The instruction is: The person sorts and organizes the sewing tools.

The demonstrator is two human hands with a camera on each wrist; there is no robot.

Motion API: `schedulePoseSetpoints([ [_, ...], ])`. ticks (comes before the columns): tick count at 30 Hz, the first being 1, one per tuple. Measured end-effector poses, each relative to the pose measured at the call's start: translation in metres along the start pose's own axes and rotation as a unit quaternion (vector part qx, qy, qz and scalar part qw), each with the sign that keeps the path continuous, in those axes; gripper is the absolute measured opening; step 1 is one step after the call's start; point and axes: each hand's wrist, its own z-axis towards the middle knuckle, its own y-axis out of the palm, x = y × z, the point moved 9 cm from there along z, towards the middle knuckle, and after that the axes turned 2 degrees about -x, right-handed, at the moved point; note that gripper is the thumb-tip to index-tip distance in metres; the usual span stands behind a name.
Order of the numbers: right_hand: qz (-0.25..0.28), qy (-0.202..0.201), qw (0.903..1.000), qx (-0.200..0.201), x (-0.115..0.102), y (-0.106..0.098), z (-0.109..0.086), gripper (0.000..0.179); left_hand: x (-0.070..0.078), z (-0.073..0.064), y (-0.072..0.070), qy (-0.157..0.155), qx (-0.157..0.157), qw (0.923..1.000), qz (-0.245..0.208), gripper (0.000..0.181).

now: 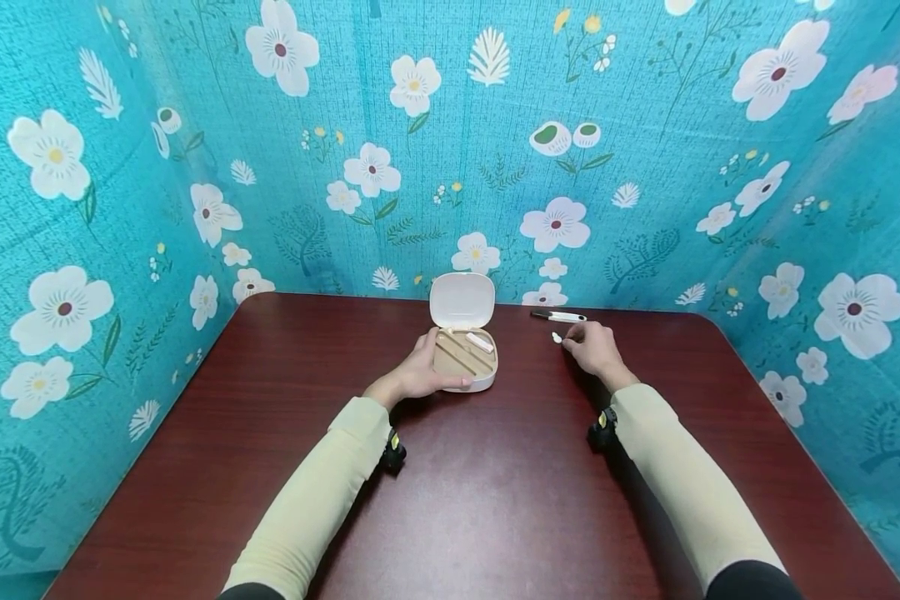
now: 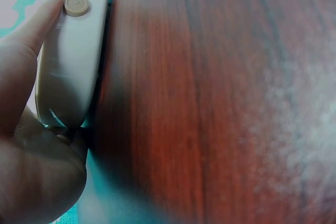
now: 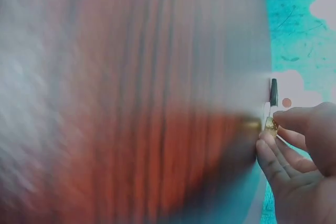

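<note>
A small cream case point(image 1: 483, 383) stands on the table with its white lid point(image 1: 462, 300) raised. Beige dividers run slantwise across its inside, and a small white piece point(image 1: 480, 342) lies in the upper right compartment. My left hand point(image 1: 420, 371) grips the case from the left, thumb along the front wall. In the left wrist view that wall carries a round beige button point(image 2: 76, 4). Right of the case, my right hand point(image 1: 592, 348) pinches a small piece, white in the head view point(image 1: 557, 337) and gold in the right wrist view point(image 3: 271, 125). Its kind cannot be told.
A slim black-and-white pen-like object point(image 1: 558, 316) lies near the table's back edge, just beyond my right hand. The dark red wooden table point(image 1: 487, 500) meets a teal flowered cloth point(image 1: 435, 200) at the back and sides.
</note>
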Motion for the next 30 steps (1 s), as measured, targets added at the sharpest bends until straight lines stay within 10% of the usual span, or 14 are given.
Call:
schedulePoseSetpoints([
  [10,0.238,0.018,0.9697,-0.051,-0.021,0.02,-0.016,0.021,0.0,-0.001,0.001,0.003,0.004,1.0,0.0,0.112],
  [30,0.306,-0.077,0.9451,-0.086,-0.129,0.047,-0.029,0.018,-0.018,0.012,0.005,-0.017,-0.004,0.9998,0.007,0.119],
])
